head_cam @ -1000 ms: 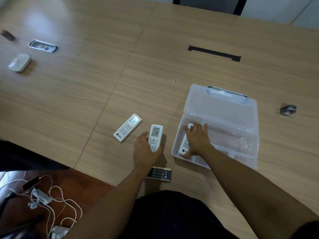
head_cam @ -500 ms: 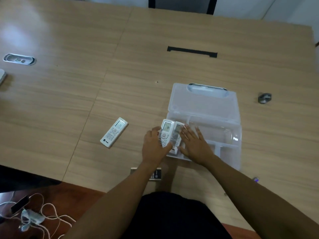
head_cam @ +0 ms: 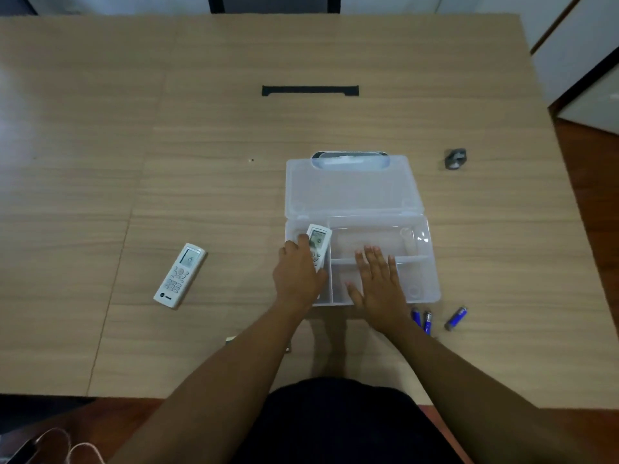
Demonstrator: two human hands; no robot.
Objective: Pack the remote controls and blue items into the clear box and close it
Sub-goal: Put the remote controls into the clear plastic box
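Gripping the white rectangular remote control (head_cam: pixel 318 244) by its long edges, the left hand (head_cam: pixel 296 277) has its fingers (head_cam: pixel 303 241) clamped on it over the left compartment of the clear plastic box (head_cam: pixel 432 289), which sits open near the tabletop's (head_cam: pixel 100 128) front edge. The right hand (head_cam: pixel 378 286) hovers flat, fingers spread and empty, above the box's front compartment. Such a remote looks light, rigid and smooth; holding the narrow sides suits it. A second white remote (head_cam: pixel 180 275) lies to the left, blue batteries (head_cam: pixel 422 320) just right of the box
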